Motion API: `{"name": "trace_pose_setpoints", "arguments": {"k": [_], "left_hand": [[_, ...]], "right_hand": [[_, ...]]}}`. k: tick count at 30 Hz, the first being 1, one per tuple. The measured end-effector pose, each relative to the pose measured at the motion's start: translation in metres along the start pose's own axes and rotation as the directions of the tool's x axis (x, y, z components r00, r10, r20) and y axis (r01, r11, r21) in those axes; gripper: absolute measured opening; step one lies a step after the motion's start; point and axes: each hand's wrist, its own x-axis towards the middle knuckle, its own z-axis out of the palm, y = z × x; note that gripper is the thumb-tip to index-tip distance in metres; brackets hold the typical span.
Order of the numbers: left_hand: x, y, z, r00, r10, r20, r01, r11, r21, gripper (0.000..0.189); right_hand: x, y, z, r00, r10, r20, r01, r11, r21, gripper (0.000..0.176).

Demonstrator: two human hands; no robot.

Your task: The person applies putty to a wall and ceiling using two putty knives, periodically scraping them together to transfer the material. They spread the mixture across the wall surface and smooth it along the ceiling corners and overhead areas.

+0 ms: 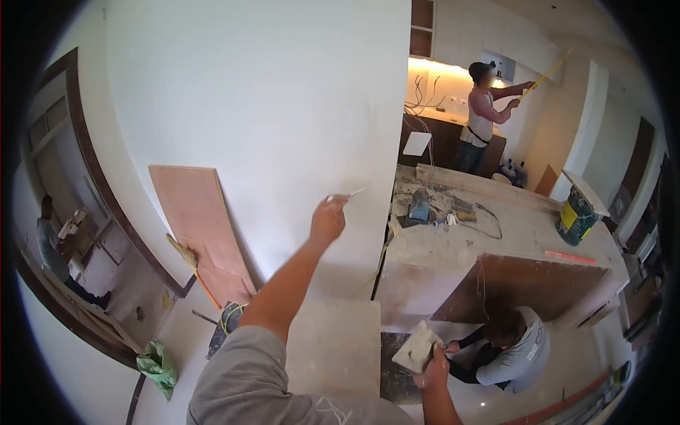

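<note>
My left hand (328, 221) is raised in front of the white wall (248, 92), closed around a small putty knife (355, 193) whose thin blade points up and right at the wall. Whether the blade touches the wall is hard to tell. Lower right, my right hand (433, 370) grips a flat board (416, 347) coated with pale putty. Beneath my arms, a pale, dusty panel or surface (333, 347) shows.
A person (520, 347) crouches at the right near the dusty counter (439, 248), which bears tools and a bucket (579, 212). Another person (482, 113) holds a long yellow tool. A wooden board (198, 227) and broom (185, 255) lean left; someone (49, 241) sits beyond the doorway.
</note>
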Motion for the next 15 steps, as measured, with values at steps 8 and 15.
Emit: {"name": "trace_pose_setpoints", "arguments": {"k": [8,15], "left_hand": [[-0.177,0.181,-0.071,0.955,-0.040,0.293,0.115,0.963,-0.244,0.022],[-0.204,0.176,-0.094,0.926,0.135,0.352,-0.040,0.964,-0.263,0.028]], "right_hand": [[0.038,-0.020,0.070,0.998,0.058,0.022,-0.059,0.996,0.073,0.041],[0.033,-0.046,0.088,0.994,0.099,0.051,-0.102,0.992,0.072,0.040]]}}
